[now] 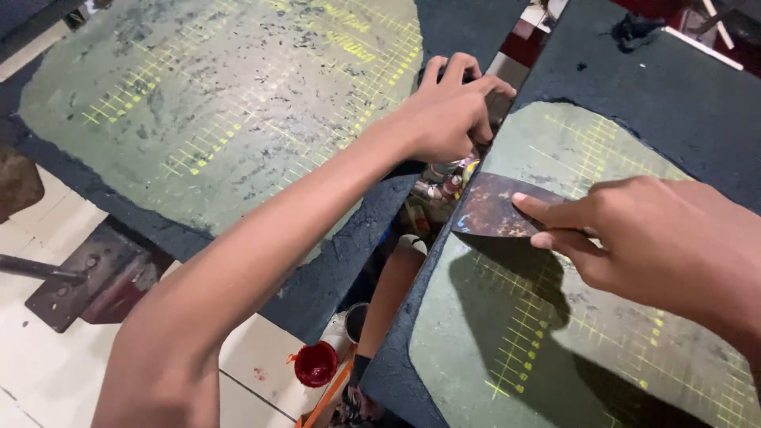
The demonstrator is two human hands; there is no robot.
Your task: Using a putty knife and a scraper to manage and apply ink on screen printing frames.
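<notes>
green mat [507,349] | right hand [666,238] grip closed on scraper [495,208] | left hand [448,111] grips board edge [507,87]

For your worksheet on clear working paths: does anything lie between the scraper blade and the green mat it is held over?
Nothing visible does. The right hand presses the rusty scraper flat near the left edge of the green mat. The left hand grips the board's upper edge, off to the side.

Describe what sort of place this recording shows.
Probably a screen-printing workshop: two dark padded boards topped with green gridded mats, a rusty flat metal scraper under the right hand, and a red paint-stained lid on the tiled floor.
</notes>
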